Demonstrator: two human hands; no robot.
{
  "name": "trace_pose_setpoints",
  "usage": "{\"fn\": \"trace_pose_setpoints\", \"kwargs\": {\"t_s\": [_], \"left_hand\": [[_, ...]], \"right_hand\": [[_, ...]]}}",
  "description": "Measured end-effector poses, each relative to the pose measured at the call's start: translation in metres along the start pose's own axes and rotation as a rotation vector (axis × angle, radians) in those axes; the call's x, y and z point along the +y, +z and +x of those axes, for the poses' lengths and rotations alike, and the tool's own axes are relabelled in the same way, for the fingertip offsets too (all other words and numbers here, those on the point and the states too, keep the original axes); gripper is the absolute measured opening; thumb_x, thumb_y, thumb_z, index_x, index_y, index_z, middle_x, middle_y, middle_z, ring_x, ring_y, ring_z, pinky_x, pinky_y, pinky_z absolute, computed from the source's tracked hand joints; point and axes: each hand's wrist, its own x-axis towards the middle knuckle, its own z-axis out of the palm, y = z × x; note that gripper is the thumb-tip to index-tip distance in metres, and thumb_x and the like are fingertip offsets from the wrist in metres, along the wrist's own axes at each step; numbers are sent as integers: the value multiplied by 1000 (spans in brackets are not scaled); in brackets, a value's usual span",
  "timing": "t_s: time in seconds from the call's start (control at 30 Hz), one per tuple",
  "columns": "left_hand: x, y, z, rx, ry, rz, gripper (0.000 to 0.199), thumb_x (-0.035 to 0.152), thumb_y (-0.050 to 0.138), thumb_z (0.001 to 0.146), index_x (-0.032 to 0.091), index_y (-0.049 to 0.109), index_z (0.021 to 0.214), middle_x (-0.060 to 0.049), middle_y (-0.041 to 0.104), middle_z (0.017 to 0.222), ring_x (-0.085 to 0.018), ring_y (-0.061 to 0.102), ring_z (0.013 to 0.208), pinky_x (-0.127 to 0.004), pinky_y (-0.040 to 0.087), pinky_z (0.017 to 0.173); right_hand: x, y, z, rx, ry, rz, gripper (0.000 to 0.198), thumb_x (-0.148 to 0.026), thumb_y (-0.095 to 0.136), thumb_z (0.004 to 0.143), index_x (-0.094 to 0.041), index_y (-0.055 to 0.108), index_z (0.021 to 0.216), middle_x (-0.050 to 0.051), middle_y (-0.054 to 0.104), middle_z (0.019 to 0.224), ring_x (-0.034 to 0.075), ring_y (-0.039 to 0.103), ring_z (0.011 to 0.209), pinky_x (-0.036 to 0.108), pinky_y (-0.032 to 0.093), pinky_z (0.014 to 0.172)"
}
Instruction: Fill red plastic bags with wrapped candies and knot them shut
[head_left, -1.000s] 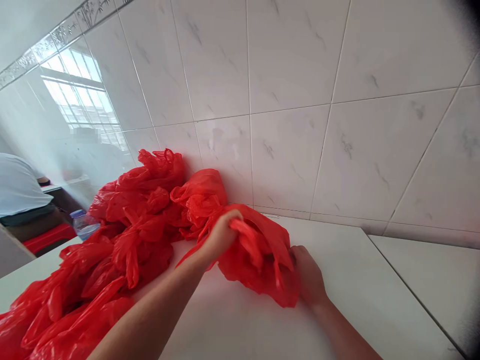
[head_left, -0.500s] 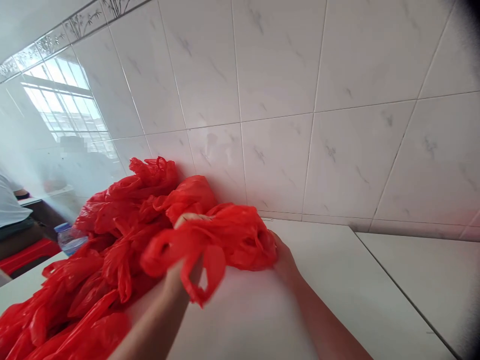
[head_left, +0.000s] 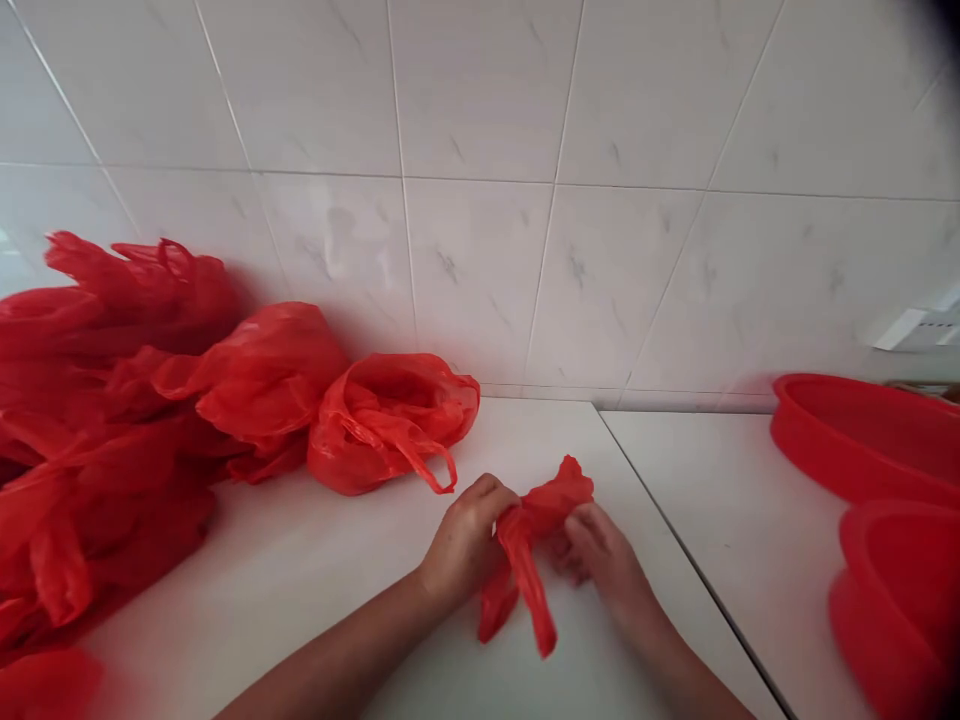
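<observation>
A small red plastic bag (head_left: 551, 505) is bunched up between my hands above the white table, its two handles hanging down toward me. My left hand (head_left: 466, 540) is closed around its left side, near the base of the handles. At the other side, my right hand (head_left: 604, 558) has its fingers curled against the bag; they are slightly blurred. Just beyond my left hand, another crumpled red plastic bag (head_left: 390, 425) rests on the table with one handle looping out. A heap of red plastic bags (head_left: 112, 420) spreads over the left side.
Two red round plastic tubs (head_left: 862, 430) stand at the right, partly cut off by the frame. A seam runs across the white tabletop (head_left: 337, 570) right of my hands. Behind is a tiled wall (head_left: 480, 270), with a white box (head_left: 915, 330) at its right.
The view has swung right, bringing the red tubs into sight. My hands have left the larger bag near the wall and now hold a smaller bunched bag nearer to me.
</observation>
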Motion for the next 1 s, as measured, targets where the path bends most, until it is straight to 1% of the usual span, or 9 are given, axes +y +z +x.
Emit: {"fn": "trace_pose_setpoints", "kwargs": {"t_s": [0.13,0.27,0.37,0.47,0.53,0.7,0.8,0.9,1.0], "left_hand": [[3,14,4,-21,-149,-271,5,15,50,74,19,48,72,2,53,68,-12,46,60,-25,37,55],[0,10,-1,-91,-324,-639,16,23,60,76,18,45,73,3,55,66,-9,46,56,-23,38,54],[-6,-6,0,38,-373,-823,22,21,67,73,18,45,71,5,51,64,-7,46,56,-20,38,55],[-13,-21,6,138,-333,-910,23,22,69,75,18,47,69,5,50,64,-7,48,57,-19,39,54],[-16,-27,10,113,-276,-945,20,26,66,79,18,50,71,2,56,72,-9,54,67,-21,45,62],[-16,-27,10,-14,-242,-964,17,24,61,85,19,51,73,-1,63,84,-13,58,85,-31,48,84],[-19,-24,8,1,-260,-861,19,22,65,82,18,50,71,-2,63,84,-14,59,87,-32,47,86],[-24,-19,6,17,-300,-853,20,22,67,80,18,50,71,-1,62,82,-14,59,84,-31,48,83],[-23,-15,5,26,-329,-931,20,20,67,80,18,48,72,0,60,78,-12,57,77,-27,48,76]], "right_hand": [[-7,25,-14,-152,29,173,74,-35,73,70,-29,32,131,7,61,113,21,62,95,34,51,75],[-10,23,-2,-40,81,107,63,-30,62,74,-24,34,130,2,64,91,19,64,76,33,51,67],[-6,-3,12,115,23,-132,54,-27,55,72,-24,43,125,0,62,85,18,62,75,32,49,69],[-5,-34,22,346,-86,-469,29,-21,48,67,-22,62,93,2,60,87,17,60,76,30,46,69],[-7,-50,26,484,-117,-570,18,-21,46,66,-21,62,75,3,59,93,16,59,75,29,45,66],[-12,-75,29,720,-134,-661,22,-24,47,71,-20,58,89,8,57,102,19,58,74,31,44,57],[-16,-68,22,866,-443,-949,28,-25,53,73,-16,58,100,15,54,109,28,55,96,40,45,74],[-18,-35,4,757,-814,-1157,14,-23,56,77,-18,62,89,13,58,103,28,54,97,45,39,84],[-14,1,-11,384,-761,-1020,20,-27,50,85,-20,59,69,5,59,73,19,54,72,35,39,70]]}}
